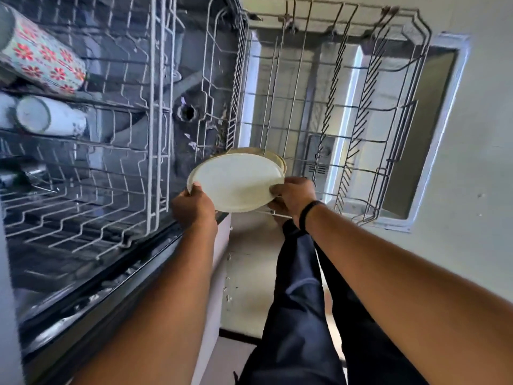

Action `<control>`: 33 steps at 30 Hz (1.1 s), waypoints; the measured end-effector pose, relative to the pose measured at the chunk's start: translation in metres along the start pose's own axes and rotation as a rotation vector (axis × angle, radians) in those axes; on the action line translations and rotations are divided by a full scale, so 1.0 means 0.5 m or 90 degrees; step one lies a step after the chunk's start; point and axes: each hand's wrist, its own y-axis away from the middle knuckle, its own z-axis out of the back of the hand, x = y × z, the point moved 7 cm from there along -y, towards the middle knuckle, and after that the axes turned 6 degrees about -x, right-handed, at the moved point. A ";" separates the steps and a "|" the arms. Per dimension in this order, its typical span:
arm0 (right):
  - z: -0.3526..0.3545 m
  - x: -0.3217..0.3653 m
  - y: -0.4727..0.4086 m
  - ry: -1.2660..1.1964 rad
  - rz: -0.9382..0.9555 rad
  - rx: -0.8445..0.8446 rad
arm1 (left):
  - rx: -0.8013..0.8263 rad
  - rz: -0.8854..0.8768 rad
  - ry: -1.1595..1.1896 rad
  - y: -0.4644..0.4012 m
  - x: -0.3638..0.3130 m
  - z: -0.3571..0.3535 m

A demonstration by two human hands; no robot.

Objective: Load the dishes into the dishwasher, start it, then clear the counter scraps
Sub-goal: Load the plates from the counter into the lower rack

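Both forearms reached forward; the left hand [193, 207] gripped the left rim of the plate [236, 182] and the right hand [294, 195] pinched its right rim. It hung over the lower rack's [333, 107] near edge, a second plate [273, 157] just behind. Two mugs [44, 56] lay in the upper rack [111, 134].

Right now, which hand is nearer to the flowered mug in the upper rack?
Left. The left hand holds the plate's left edge, on the side toward the flowered mug. The right hand holds the opposite edge, farther away.
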 end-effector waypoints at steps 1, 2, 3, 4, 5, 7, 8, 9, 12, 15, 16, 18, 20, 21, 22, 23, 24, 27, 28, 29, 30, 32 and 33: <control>-0.003 0.001 -0.005 0.010 -0.001 -0.006 | -0.003 -0.005 0.002 -0.001 -0.003 -0.003; -0.004 0.001 -0.009 0.020 -0.002 -0.013 | -0.004 -0.011 0.002 -0.004 -0.005 -0.007; -0.004 0.002 -0.011 0.027 -0.002 -0.019 | -0.003 -0.012 0.000 -0.005 -0.006 -0.010; -0.005 0.003 -0.014 0.031 -0.004 -0.023 | -0.007 -0.013 0.003 -0.009 -0.006 -0.012; -0.006 0.004 -0.014 0.035 -0.007 -0.026 | -0.007 -0.011 0.011 -0.011 -0.005 -0.016; -0.008 0.008 -0.016 0.041 -0.008 -0.021 | -0.007 -0.012 0.029 -0.016 -0.006 -0.023; -0.009 0.010 -0.018 0.045 -0.008 -0.019 | -0.009 -0.011 0.035 -0.018 -0.007 -0.026; -0.010 0.012 -0.020 0.048 -0.009 -0.017 | -0.008 -0.010 0.038 -0.019 -0.007 -0.029; -0.014 0.012 -0.029 0.052 -0.017 -0.018 | 0.001 -0.009 0.057 -0.022 -0.009 -0.038; -0.016 0.009 -0.035 0.051 -0.026 -0.023 | -0.006 -0.019 0.063 -0.022 -0.012 -0.040; -0.017 0.009 -0.037 0.053 -0.026 -0.023 | -0.010 -0.018 0.067 -0.021 -0.012 -0.039; -0.019 0.011 -0.039 0.054 -0.027 -0.024 | -0.019 -0.020 0.074 -0.020 -0.013 -0.037; -0.021 0.013 -0.040 0.047 -0.030 -0.022 | -0.030 -0.028 0.075 -0.018 -0.014 -0.036; -0.021 0.013 -0.041 0.045 -0.032 -0.023 | -0.032 -0.035 0.076 -0.016 -0.015 -0.035; -0.020 0.013 -0.042 0.047 -0.031 -0.024 | -0.034 -0.044 0.075 -0.014 -0.017 -0.035; -0.019 0.013 -0.042 0.053 -0.030 -0.024 | -0.037 -0.054 0.074 -0.011 -0.019 -0.034; -0.017 0.012 -0.043 0.060 -0.028 -0.024 | -0.038 -0.066 0.073 -0.007 -0.022 -0.034; -0.009 0.011 -0.048 0.071 -0.025 -0.024 | -0.037 -0.091 0.070 -0.003 -0.025 -0.039; -0.007 0.012 -0.048 0.074 -0.023 -0.024 | -0.036 -0.092 0.065 -0.002 -0.025 -0.040; -0.006 0.013 -0.050 0.076 -0.020 -0.024 | -0.034 -0.091 0.064 -0.003 -0.025 -0.042; -0.007 0.016 -0.051 0.076 -0.017 -0.025 | -0.032 -0.089 0.064 -0.006 -0.023 -0.045; -0.010 0.020 -0.055 0.067 -0.013 -0.025 | -0.018 -0.071 0.061 -0.014 -0.018 -0.052; -0.012 0.023 -0.057 0.064 -0.009 -0.027 | -0.012 -0.058 0.060 -0.017 -0.016 -0.056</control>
